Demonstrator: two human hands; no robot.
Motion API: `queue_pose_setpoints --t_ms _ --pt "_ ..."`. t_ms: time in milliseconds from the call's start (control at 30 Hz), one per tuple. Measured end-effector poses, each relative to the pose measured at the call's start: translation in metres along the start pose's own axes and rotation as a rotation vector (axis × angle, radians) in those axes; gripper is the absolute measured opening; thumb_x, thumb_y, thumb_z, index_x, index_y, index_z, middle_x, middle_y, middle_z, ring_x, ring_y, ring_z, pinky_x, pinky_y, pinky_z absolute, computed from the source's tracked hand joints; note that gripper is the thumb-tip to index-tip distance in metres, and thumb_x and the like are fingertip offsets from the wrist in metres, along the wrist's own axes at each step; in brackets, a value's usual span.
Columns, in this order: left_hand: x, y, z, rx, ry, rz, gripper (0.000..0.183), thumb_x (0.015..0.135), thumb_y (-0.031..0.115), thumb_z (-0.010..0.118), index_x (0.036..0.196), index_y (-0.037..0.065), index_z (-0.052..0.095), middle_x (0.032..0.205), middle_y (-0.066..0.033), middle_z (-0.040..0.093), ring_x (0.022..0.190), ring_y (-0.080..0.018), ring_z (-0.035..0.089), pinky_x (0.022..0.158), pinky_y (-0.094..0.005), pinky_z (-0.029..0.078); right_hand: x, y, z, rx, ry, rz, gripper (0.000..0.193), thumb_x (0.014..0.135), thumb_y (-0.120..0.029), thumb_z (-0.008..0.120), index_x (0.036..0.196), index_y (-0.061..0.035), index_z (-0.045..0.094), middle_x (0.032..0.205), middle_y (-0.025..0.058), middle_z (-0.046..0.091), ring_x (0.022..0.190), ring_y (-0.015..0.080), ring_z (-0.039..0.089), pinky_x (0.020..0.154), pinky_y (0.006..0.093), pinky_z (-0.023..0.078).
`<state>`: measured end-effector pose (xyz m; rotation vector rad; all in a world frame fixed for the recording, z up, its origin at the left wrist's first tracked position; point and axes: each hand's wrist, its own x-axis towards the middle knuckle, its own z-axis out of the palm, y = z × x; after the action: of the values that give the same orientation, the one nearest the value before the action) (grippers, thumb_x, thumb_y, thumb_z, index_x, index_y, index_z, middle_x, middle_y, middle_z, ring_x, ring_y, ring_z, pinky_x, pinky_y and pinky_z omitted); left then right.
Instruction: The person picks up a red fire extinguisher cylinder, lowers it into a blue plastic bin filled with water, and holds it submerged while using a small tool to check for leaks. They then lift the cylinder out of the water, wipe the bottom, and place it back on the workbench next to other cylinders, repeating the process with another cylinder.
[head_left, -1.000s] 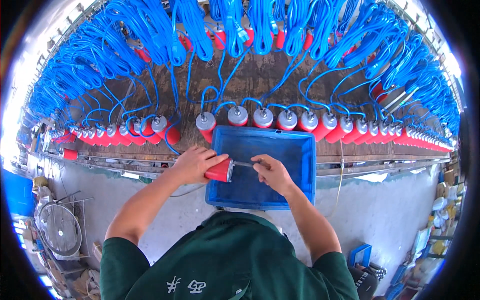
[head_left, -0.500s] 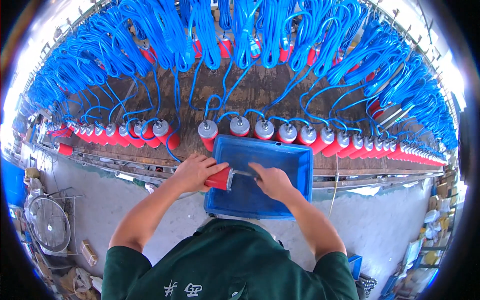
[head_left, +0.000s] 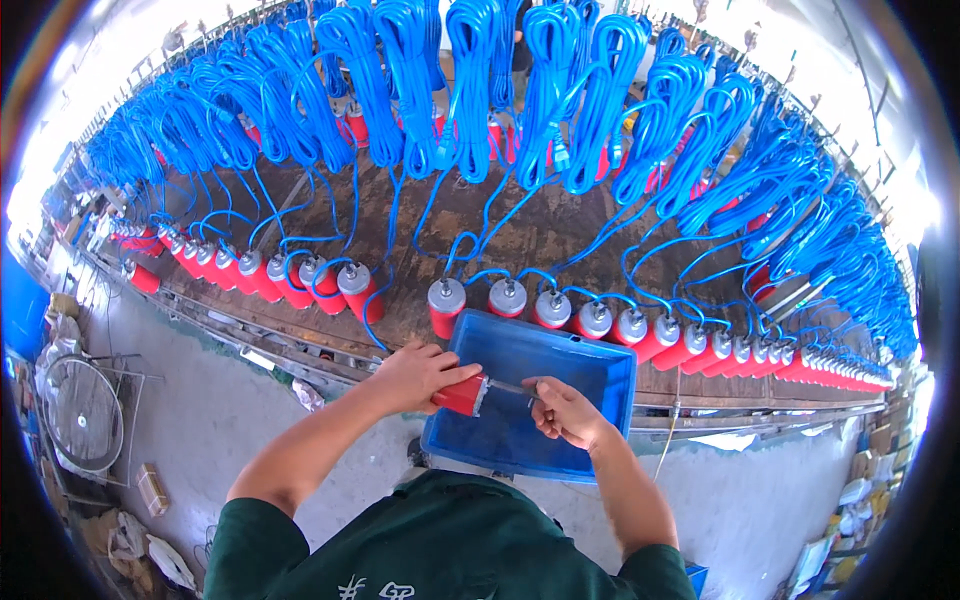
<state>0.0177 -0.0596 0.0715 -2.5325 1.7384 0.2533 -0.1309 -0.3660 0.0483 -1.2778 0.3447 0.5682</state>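
My left hand [head_left: 418,373] grips a red cylinder-shaped part [head_left: 460,395] and holds it level over a blue plastic bin [head_left: 600,375]. A thin metal tool [head_left: 508,387] touches the part's silver end, and my right hand [head_left: 563,411] is closed around that tool. Both hands are above the bin's near left part. Just beyond the bin, a row of red cylinders with silver caps [head_left: 507,298] lies on the workbench, each joined to a blue cable.
A long wooden bench [head_left: 500,240] carries a curved row of red cylinders [head_left: 270,280] and many hanging coils of blue cable [head_left: 470,80]. A wire fan guard [head_left: 85,415] and cardboard boxes [head_left: 150,490] lie on the concrete floor at left.
The view has shifted slightly, so the bin and hands sit a bit lower and farther right in the picture. Both hands keep their grip on the red part and the tool.
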Motion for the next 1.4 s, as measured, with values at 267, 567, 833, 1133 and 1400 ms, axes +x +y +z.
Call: queue_pose_setpoints --t_ms 267,567,833,1133,1400 --pt "-0.002 0.001 0.004 -0.043 0.049 0.001 0.109 0.068 0.037 0.094 0.163 0.029 0.04 0.13 -0.0041 0.062 0.124 -0.0285 0.059 0.11 -0.0464 0.047 0.004 -0.014 0.005 -0.357 -0.021 -0.123 0.055 0.109 -0.022 0.062 0.16 -0.012 0.046 0.09 0.0074 0.066 0.077 0.0152 0.064 0.066 0.0296 0.054" --pt "0.0 0.006 0.004 0.031 0.047 0.017 0.112 0.066 0.04 0.094 0.163 0.032 0.04 0.128 -0.0019 0.063 0.121 -0.0276 0.062 0.109 -0.0459 0.049 0.028 -0.034 0.036 -1.382 0.054 -0.252 0.035 0.101 -0.033 0.064 0.118 -0.003 0.071 0.124 0.0204 0.069 0.11 0.0418 0.068 0.097 0.0504 0.056" --pt "-0.001 0.006 0.004 0.044 0.05 0.019 0.109 0.067 0.039 0.094 0.162 0.032 0.042 0.13 -0.0021 0.063 0.121 -0.0266 0.062 0.108 -0.0452 0.049 0.05 -0.051 0.035 -1.3 -0.039 -0.111 0.029 0.102 -0.03 0.07 0.109 -0.0028 0.073 0.109 0.0186 0.076 0.107 0.0375 0.07 0.094 0.0468 0.054" --pt "-0.001 0.008 0.002 0.036 0.05 0.029 0.111 0.064 0.038 0.096 0.161 0.032 0.043 0.13 -0.0009 0.064 0.123 -0.0255 0.061 0.107 -0.0446 0.048 0.049 -0.06 0.035 -0.981 -0.145 0.149 0.035 0.107 -0.035 0.059 0.113 -0.0015 0.067 0.107 0.0111 0.074 0.094 0.0231 0.071 0.081 0.0378 0.057" --pt "0.0 0.008 0.002 0.039 0.047 0.036 0.112 0.064 0.038 0.097 0.161 0.033 0.042 0.131 -0.0009 0.063 0.123 -0.0253 0.061 0.108 -0.0447 0.048 0.054 -0.041 0.036 -1.235 -0.06 -0.106 0.034 0.103 -0.035 0.07 0.111 -0.0018 0.068 0.105 0.0103 0.075 0.093 0.0228 0.072 0.075 0.0402 0.056"
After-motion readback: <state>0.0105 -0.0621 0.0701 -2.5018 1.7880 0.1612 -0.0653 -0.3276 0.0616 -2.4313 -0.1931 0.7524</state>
